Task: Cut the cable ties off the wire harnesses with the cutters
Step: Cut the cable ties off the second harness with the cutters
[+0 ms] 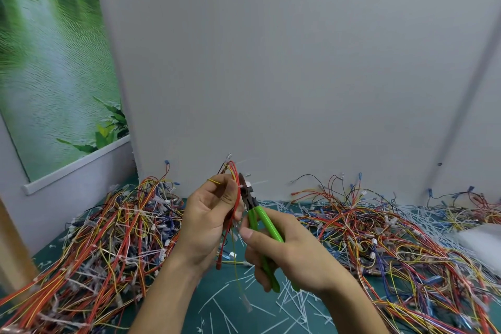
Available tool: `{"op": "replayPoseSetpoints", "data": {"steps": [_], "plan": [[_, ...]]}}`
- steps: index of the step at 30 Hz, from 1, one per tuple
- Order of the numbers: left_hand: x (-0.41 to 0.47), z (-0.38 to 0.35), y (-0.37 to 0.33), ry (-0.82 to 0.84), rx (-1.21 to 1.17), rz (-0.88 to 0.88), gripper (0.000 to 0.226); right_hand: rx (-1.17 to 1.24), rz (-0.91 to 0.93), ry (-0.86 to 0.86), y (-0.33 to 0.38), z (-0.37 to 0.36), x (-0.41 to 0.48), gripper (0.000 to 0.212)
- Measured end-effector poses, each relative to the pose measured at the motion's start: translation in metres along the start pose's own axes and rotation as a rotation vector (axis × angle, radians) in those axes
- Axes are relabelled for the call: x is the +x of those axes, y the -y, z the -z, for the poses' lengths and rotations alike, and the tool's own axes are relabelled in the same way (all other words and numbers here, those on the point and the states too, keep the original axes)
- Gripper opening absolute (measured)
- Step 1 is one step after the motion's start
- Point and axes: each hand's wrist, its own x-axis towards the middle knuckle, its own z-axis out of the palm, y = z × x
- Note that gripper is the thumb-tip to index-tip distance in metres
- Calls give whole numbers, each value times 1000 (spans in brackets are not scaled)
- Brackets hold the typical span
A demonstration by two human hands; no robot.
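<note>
Left hand pinches the harness mid-frame; right hand grips the cutters. Blades could nick a wire beside the tie.

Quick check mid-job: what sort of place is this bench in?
Probably a small workshop bench for harness rework: heaps of coloured wires lie on a green mat, cut cable ties litter it, and the right hand holds green cutters.

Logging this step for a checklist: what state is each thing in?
held harness, lifted, wires hanging down
left hand, grips the held harness
cutters, raised, head at the held harness
right hand, grips the cutters' handles
cut ties, loose on the mat
harness piles, tangled on the mat
</note>
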Motion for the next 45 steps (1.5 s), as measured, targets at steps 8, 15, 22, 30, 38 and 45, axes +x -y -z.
{"op": "replayPoseSetpoints", "data": {"steps": [8, 15, 22, 30, 38, 45], "plan": [[1, 1, 0, -6, -29, 12, 24, -35, 2, -15, -4, -2, 1, 13], [2, 7, 0, 40, -11, 26, 23, 37, -23, 27, -4, -5, 3, 23], [2, 9, 1, 59, 31, 21, 45, -14, -25, -2, -4, 0, 2, 15], [2, 8, 1, 49, 13, 24, 20, 55, -69, 72, -3, -1, 1, 29], [2, 11, 2, 74, 55, 6, 44, 2, -42, 8, -5, 2, 2, 16], [2, 10, 0, 125, 38, 28, 49, 106, -71, 117, -4, 0, 0, 37]]}}
